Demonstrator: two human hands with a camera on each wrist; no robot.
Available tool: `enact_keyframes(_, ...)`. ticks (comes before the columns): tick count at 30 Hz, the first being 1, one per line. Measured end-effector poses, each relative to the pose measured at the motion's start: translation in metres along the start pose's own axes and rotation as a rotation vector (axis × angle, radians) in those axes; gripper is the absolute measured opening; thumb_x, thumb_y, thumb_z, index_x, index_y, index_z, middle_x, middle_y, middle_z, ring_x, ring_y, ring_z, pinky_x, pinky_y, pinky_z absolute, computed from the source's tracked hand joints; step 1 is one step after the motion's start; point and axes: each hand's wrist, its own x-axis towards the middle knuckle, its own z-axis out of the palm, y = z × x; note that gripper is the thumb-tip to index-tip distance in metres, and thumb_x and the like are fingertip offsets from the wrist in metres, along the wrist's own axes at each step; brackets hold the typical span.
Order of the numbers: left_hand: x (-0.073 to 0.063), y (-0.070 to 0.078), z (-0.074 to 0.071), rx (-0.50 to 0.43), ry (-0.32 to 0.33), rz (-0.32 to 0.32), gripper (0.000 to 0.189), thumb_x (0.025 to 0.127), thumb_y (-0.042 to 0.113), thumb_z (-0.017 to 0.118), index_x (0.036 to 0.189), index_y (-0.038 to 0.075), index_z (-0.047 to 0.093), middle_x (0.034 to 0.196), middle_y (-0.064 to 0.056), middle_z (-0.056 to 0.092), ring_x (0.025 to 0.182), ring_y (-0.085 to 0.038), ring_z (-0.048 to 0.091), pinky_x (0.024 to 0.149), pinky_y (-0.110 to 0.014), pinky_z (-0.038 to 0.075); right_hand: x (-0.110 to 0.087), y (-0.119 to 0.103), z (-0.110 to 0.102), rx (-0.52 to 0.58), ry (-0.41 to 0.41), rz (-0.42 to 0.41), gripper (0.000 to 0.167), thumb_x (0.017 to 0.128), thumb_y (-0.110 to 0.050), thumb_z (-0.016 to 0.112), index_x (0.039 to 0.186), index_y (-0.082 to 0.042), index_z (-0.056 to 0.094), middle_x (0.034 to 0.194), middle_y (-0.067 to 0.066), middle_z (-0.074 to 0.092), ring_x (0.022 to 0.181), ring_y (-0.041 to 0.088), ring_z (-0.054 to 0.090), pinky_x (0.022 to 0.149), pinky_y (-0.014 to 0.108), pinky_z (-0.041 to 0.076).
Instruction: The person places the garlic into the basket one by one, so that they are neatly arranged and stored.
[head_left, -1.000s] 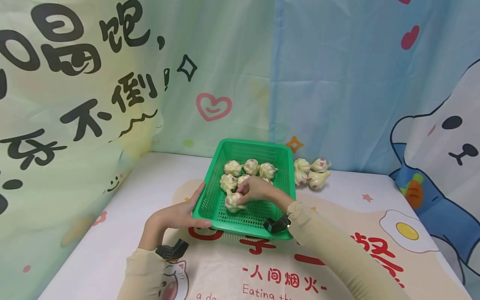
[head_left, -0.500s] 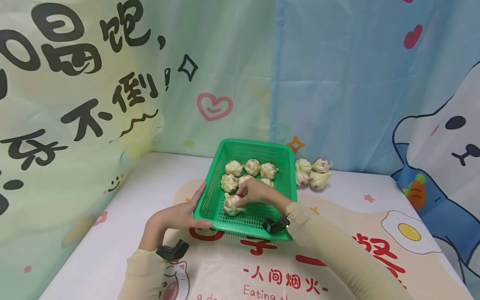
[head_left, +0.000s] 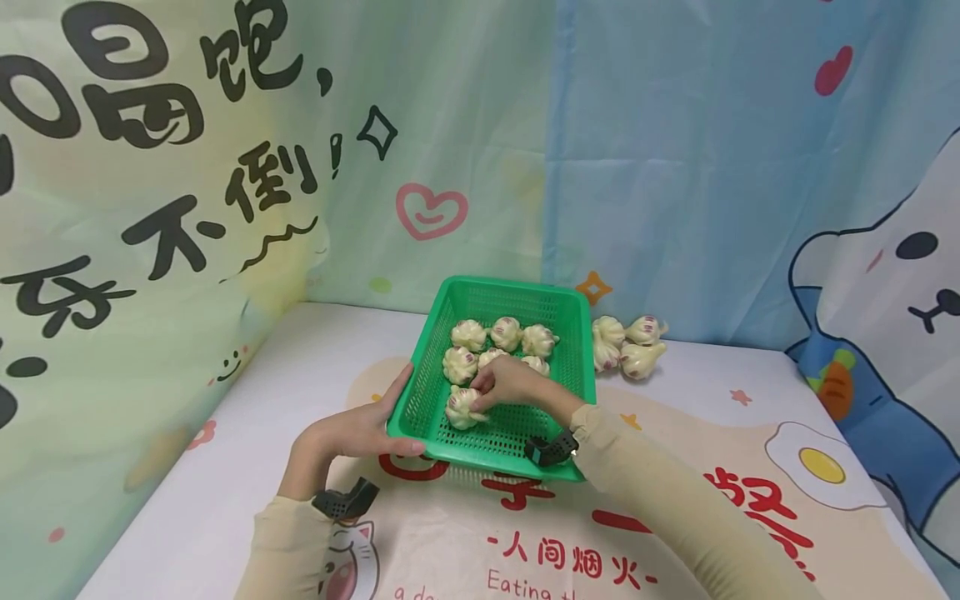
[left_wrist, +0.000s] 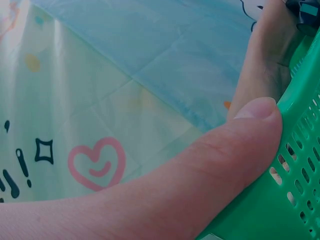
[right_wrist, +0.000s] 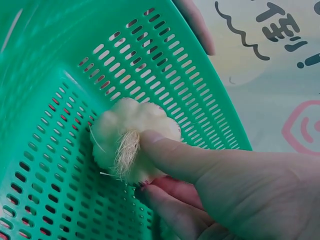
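In the head view a green plastic basket with perforated walls holds several whitish garlic bulbs with purple marks. My right hand reaches inside and pinches one garlic bulb at the near left. The right wrist view shows the thumb on that bulb beside its tuft of roots, fingers below. My left hand lies against the basket's near left corner, its fingers along the left wall and thumb at the front. That thumb touches the green rim in the left wrist view.
More garlic bulbs lie on the table just right of the basket. A printed cloth with red lettering covers the table. Patterned curtains hang behind and at the left.
The pinched bulb has shifted slightly left and toward the front of the basket, and has turned a little. The left hand stays at the corner.
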Motion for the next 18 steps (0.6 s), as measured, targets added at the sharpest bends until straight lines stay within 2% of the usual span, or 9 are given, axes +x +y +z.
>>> enact_keyframes(8,0.0004,-0.0007,0.0006,-0.009,0.003,-0.005,0.117,0.079,0.05,0.073,0.151,0.03,-0.018,0.158,-0.016,0.016,0.136,-0.031,0.035,0.106,-0.049,0.034,0.0016,0.0019,0.0013,0.027,0.018,-0.017,0.028,0.077,-0.024,0.079,0.098,-0.007,0.072,0.088,0.002,0.072,0.079,0.009,0.063,0.071,0.025,0.05)
enact_keyframes(13,0.0002,-0.0007,-0.0001,0.0,0.0,-0.009,0.117,0.079,0.05,0.072,0.15,0.029,-0.018,0.158,-0.016,0.017,0.136,-0.03,0.036,0.106,-0.049,0.034,0.0028,0.0033,0.0028,-0.004,0.035,-0.02,0.026,0.078,-0.027,0.079,0.095,-0.009,0.073,0.088,0.0,0.071,0.077,0.008,0.062,0.07,0.024,0.05)
enact_keyframes(15,0.0002,-0.0006,-0.0003,0.004,-0.001,-0.005,0.117,0.079,0.05,0.072,0.151,0.028,-0.019,0.155,-0.018,0.023,0.134,-0.03,0.038,0.106,-0.049,0.035,0.0032,0.0039,0.0034,-0.018,0.041,-0.022,0.026,0.078,-0.028,0.078,0.096,-0.009,0.073,0.087,0.0,0.071,0.077,0.008,0.062,0.069,0.024,0.05)
enact_keyframes(18,0.0,-0.0002,0.0002,0.001,0.001,-0.005,0.117,0.079,0.051,0.072,0.151,0.028,-0.018,0.155,-0.019,0.024,0.134,-0.031,0.038,0.106,-0.05,0.034,0.0037,0.0051,0.0043,-0.035,0.042,-0.038,0.026,0.079,-0.029,0.077,0.096,-0.009,0.074,0.086,0.0,0.072,0.075,0.007,0.062,0.068,0.023,0.05)
